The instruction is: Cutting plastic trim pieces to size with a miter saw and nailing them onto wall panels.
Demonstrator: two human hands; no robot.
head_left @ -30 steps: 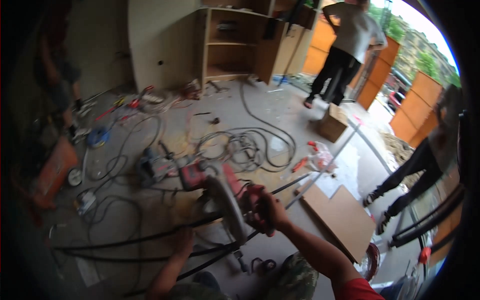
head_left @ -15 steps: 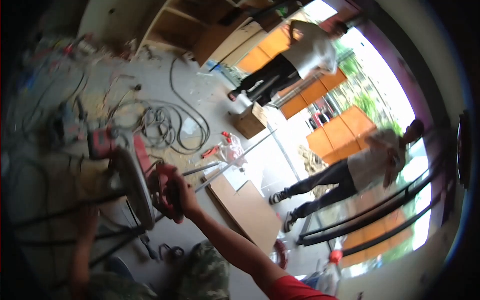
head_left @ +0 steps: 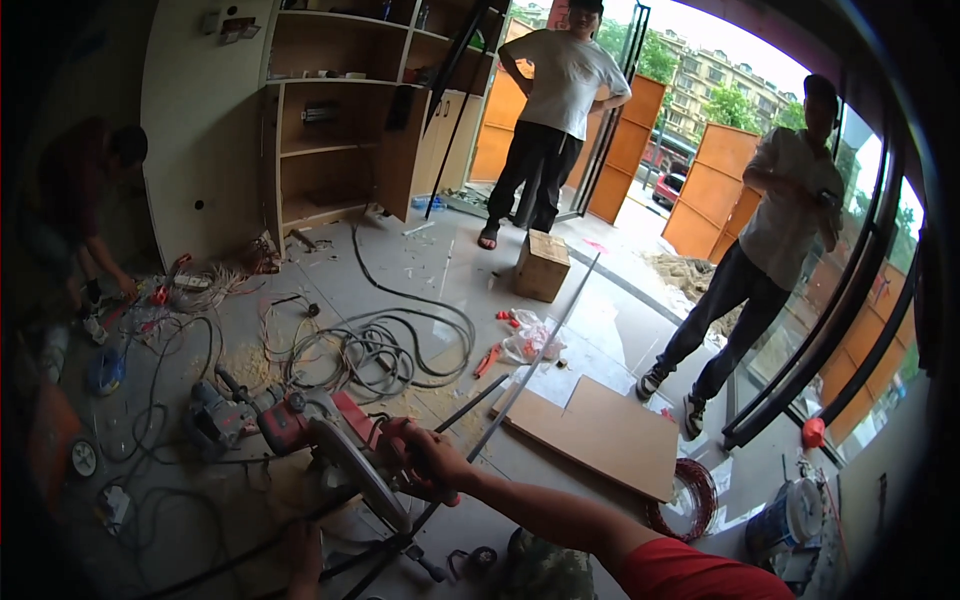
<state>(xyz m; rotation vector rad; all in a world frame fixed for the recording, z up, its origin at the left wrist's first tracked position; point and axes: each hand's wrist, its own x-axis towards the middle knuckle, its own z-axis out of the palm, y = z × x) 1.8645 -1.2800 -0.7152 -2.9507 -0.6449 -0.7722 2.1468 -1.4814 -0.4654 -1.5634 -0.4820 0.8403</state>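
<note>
A red miter saw with a silver blade guard sits low in front of me. My right hand is wrapped round its red handle. Long dark strips lie across the saw's base, passing under the guard. Left of the blade, my left hand is closed at one of these strips; shadow dims its fingers. Just beyond the saw's left side lies a grey-blue power tool.
Coiled black cable and sawdust cover the floor ahead. Right lie a brown board, a red wire coil and a bucket. A wooden box stands farther off. Two people stand by the doorway; another bends at far left.
My view has levelled and lifted, so the shelves and doorway show more fully and the blur is gone. My right hand stays on the saw handle.
</note>
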